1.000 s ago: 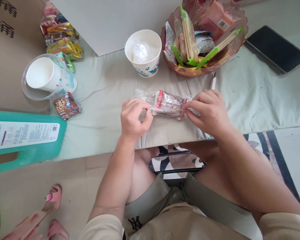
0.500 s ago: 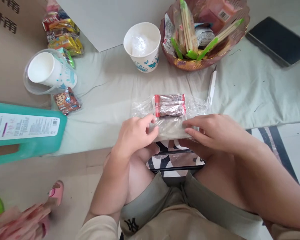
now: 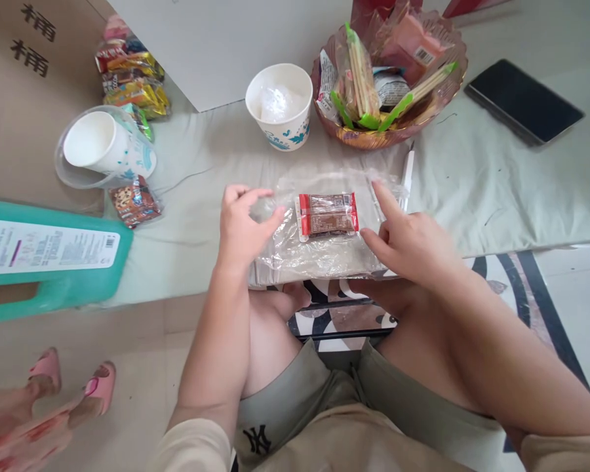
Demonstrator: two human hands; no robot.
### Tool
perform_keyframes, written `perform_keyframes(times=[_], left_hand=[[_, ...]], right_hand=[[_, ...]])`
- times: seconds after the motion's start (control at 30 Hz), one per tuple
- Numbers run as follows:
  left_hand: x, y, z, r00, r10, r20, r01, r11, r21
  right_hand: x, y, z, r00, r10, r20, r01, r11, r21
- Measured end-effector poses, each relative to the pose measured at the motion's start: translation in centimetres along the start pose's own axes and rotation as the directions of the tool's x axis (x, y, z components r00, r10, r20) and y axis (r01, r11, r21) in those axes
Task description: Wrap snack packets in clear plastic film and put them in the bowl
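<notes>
A small snack packet (image 3: 328, 215), brown with red ends, lies on a sheet of clear plastic film (image 3: 319, 254) at the table's front edge. My left hand (image 3: 248, 226) is at the film's left side, thumb and fingers apart, with nothing held. At the right side is my right hand (image 3: 406, 239); its index finger points forward over the film and the thumb is near the packet's right end. The other right fingers are curled. Whether the fingertips press on the film, I cannot tell.
Behind the film stand a paper cup (image 3: 280, 108) with crumpled clear plastic inside and a snack-filled bowl (image 3: 373, 134). A white pen-like tool (image 3: 408, 172) and a phone (image 3: 526, 101) lie to the right. Leftward are a tipped cup (image 3: 98, 147), wrapped snacks (image 3: 135, 200) and a teal jug (image 3: 78, 288).
Both hands have moved forward from the film's near edge to its sides. The film now lies more spread out around the packet. A person's pink-slippered feet have shifted at lower left.
</notes>
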State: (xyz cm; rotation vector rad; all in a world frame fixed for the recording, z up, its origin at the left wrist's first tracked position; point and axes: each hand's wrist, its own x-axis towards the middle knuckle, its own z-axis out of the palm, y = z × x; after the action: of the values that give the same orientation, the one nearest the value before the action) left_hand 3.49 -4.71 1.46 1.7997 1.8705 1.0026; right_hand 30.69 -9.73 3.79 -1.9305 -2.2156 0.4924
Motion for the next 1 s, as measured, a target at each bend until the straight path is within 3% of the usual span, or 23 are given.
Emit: perform_keyframes(times=[0.07, 0.17, 0.27, 0.33, 0.4, 0.53, 0.63, 0.7, 0.73, 0.77, 0.83, 0.9, 0.93, 1.0], left_hand=[[1.3, -0.8, 0.7, 0.996, -0.074, 0.043, 0.081, 0.977, -0.198], [2.8, -1.7, 1.3, 0.974, -0.184, 0.129, 0.222, 0.879, -0.422], [3.5, -2.0, 1.4, 0.958, -0.150, 0.243, 0.250, 0.854, -0.457], [3.6, -1.8, 1.4, 0.947, -0.099, 0.305, 0.235, 0.863, -0.448], [3.7, -1.6, 1.6, 0.950, -0.079, 0.301, 0.214, 0.867, -0.449], [4.9, -2.5, 2.1, 0.978, -0.178, 0.107, 0.207, 0.873, -0.441], [5.6, -2.9, 1.3, 0.935, -0.312, -0.166, 0.230, 0.894, -0.386], [5.2, -1.7, -0.2, 0.899, -0.270, -0.344, 0.169, 0.940, -0.298], [4.7, -0.6, -1.0, 0.901, -0.193, -0.389, 0.102, 0.965, -0.243], [3.9, 0.8, -1.8, 0.937, -0.091, -0.336, 0.023, 0.979, -0.201], [2.3, 3.5, -2.5, 0.992, 0.081, -0.095, -0.100, 0.972, -0.212], [0.9, 5.1, -1.9, 0.963, 0.212, 0.169, -0.159, 0.946, -0.281], [0.6, 5.3, -1.1, 0.946, 0.222, 0.235, -0.139, 0.936, -0.324], [0.5, 4.5, 0.8, 0.955, 0.172, 0.240, -0.060, 0.909, -0.412]], right_hand=[[0.4, -0.6, 0.4, 0.991, -0.041, -0.129, 0.052, 0.995, 0.083], [1.2, -1.3, 1.5, 0.941, -0.204, -0.272, 0.248, 0.958, 0.141], [2.0, -1.8, 2.7, 0.897, -0.365, -0.247, 0.406, 0.903, 0.138], [2.4, -2.1, 3.2, 0.892, -0.410, -0.190, 0.435, 0.893, 0.116], [2.7, -2.4, 3.3, 0.894, -0.426, -0.138, 0.440, 0.893, 0.093], [3.0, -2.9, 3.6, 0.919, -0.388, -0.071, 0.394, 0.916, 0.083], [3.3, -3.0, 4.0, 0.941, -0.338, -0.023, 0.339, 0.935, 0.103], [3.5, -3.1, 4.1, 0.942, -0.335, -0.015, 0.334, 0.935, 0.117], [3.6, -3.1, 4.0, 0.942, -0.335, -0.019, 0.335, 0.935, 0.119], [3.7, -3.1, 4.0, 0.942, -0.335, -0.023, 0.336, 0.935, 0.118], [4.0, -3.2, 3.8, 0.943, -0.332, -0.028, 0.334, 0.937, 0.108], [4.2, -3.2, 3.7, 0.944, -0.331, -0.022, 0.331, 0.937, 0.108], [4.2, -3.3, 3.7, 0.942, -0.335, -0.018, 0.334, 0.935, 0.120], [4.3, -3.2, 3.6, 0.937, -0.348, -0.014, 0.345, 0.923, 0.168]])
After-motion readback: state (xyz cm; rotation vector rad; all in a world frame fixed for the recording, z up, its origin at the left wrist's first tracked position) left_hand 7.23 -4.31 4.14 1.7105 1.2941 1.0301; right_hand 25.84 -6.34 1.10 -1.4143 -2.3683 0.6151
